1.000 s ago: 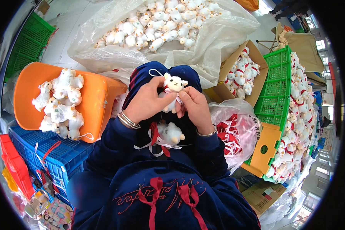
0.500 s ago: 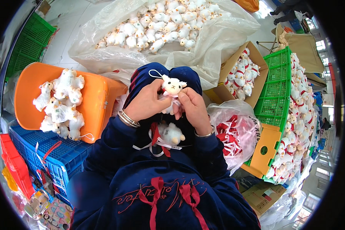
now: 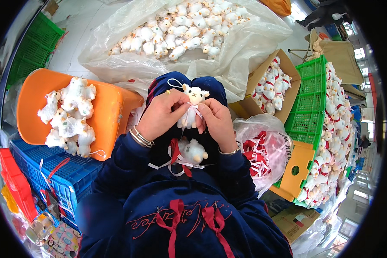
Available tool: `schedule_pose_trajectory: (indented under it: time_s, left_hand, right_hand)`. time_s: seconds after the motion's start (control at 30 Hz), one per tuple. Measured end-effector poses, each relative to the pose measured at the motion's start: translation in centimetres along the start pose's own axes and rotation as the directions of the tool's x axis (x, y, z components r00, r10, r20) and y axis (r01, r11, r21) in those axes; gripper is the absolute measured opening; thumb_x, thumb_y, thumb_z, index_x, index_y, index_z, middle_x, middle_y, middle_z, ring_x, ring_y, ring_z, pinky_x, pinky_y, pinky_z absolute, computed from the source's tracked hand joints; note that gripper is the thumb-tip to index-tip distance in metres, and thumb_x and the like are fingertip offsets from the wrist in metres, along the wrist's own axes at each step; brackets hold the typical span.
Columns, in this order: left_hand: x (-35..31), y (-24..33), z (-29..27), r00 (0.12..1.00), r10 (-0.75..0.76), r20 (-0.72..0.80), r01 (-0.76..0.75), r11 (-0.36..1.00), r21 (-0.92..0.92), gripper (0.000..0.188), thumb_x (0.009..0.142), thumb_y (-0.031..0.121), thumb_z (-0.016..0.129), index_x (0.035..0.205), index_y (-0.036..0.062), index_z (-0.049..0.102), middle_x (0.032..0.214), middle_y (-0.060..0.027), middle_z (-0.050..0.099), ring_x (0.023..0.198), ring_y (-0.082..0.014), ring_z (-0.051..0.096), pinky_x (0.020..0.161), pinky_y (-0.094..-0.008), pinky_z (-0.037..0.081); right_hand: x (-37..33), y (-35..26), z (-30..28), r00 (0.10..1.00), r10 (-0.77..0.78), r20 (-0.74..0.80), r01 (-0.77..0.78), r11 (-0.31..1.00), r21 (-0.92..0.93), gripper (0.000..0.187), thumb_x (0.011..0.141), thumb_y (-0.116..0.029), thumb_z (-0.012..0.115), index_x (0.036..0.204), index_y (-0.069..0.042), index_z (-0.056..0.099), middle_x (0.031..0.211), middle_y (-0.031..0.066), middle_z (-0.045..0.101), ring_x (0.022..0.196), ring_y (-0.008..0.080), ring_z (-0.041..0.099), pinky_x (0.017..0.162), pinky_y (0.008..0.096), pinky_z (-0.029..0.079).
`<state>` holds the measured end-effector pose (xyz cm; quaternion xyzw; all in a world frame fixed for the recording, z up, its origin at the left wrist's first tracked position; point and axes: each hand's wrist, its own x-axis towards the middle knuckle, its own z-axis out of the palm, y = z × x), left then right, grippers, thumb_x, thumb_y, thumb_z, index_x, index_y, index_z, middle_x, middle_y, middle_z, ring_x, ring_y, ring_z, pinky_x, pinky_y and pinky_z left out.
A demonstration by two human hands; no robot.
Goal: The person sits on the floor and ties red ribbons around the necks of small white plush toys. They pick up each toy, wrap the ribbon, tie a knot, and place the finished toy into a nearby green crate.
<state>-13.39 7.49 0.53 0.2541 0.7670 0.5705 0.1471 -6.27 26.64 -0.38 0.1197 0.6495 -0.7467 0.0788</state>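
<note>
Above my lap, a small white plush sheep (image 3: 185, 119) faces up, with a white hanging loop beside its head. A pale pink ribbon (image 3: 195, 106) goes round its neck. My left hand (image 3: 162, 112) is closed, thumb and finger pinching the ribbon at one side of the neck. On the other side, my right hand (image 3: 219, 123) grips the sheep by the neck, its lower fingers partly hidden behind the body. A second plush sheep (image 3: 194, 152) lies on my lap, next to red and white ribbons (image 3: 175, 149).
An orange chair (image 3: 34, 109) at left bears several plush sheep, above a blue crate (image 3: 79, 175). Ahead, a clear plastic sheet (image 3: 103, 43) holds a large heap. On the right are a cardboard box (image 3: 245, 101), a bag of red ribbons (image 3: 257, 152) and a green crate (image 3: 307, 99).
My left hand has shifted from over the sheep's body to the side of its neck, uncovering the body. The sheep now sits more upright, face towards me.
</note>
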Motion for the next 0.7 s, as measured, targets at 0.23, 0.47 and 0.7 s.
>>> schedule_pose_trajectory:
  time_s: [0.23, 0.47, 0.7]
  left_hand:
    - [0.0, -1.4, -0.2, 0.995, -0.100, 0.014, 0.101, 0.983, -0.152, 0.016, 0.097, 0.014, 0.064, 0.094, -0.0019, 0.064, 0.082, -0.0127, 0.064, 0.069, -0.0211, 0.061, 0.068, -0.0330, 0.050]
    - [0.1, 0.7, 0.7, 0.987, -0.157, -0.020, 0.158, 0.985, 0.074, 0.036, 0.096, 0.032, 0.065, 0.086, -0.0036, 0.065, 0.076, -0.0179, 0.066, 0.069, -0.0294, 0.064, 0.064, -0.0391, 0.050]
    - [-0.1, -0.5, 1.1, 0.998, -0.063, 0.000, 0.062, 0.991, -0.119, 0.022, 0.095, 0.019, 0.061, 0.089, -0.0026, 0.064, 0.085, -0.0198, 0.066, 0.074, -0.0286, 0.066, 0.068, -0.0415, 0.050]
  right_hand:
    - [-0.3, -0.3, 0.7, 0.998, -0.027, -0.052, 0.024, 0.999, -0.049, 0.018, 0.106, -0.016, 0.054, 0.095, -0.001, 0.059, 0.069, 0.0023, 0.063, 0.050, 0.0067, 0.053, 0.047, 0.0217, 0.041]
    - [-0.7, -1.2, 1.2, 0.998, -0.015, -0.064, 0.007, 0.992, -0.128, 0.018, 0.106, -0.016, 0.054, 0.095, -0.002, 0.059, 0.068, 0.0024, 0.063, 0.050, 0.0064, 0.053, 0.048, 0.0219, 0.041]
    - [-0.6, 0.3, 0.7, 0.998, -0.048, -0.038, 0.045, 0.997, -0.064, 0.018, 0.107, -0.018, 0.051, 0.098, -0.004, 0.058, 0.070, 0.0033, 0.064, 0.051, 0.0070, 0.053, 0.048, 0.0212, 0.042]
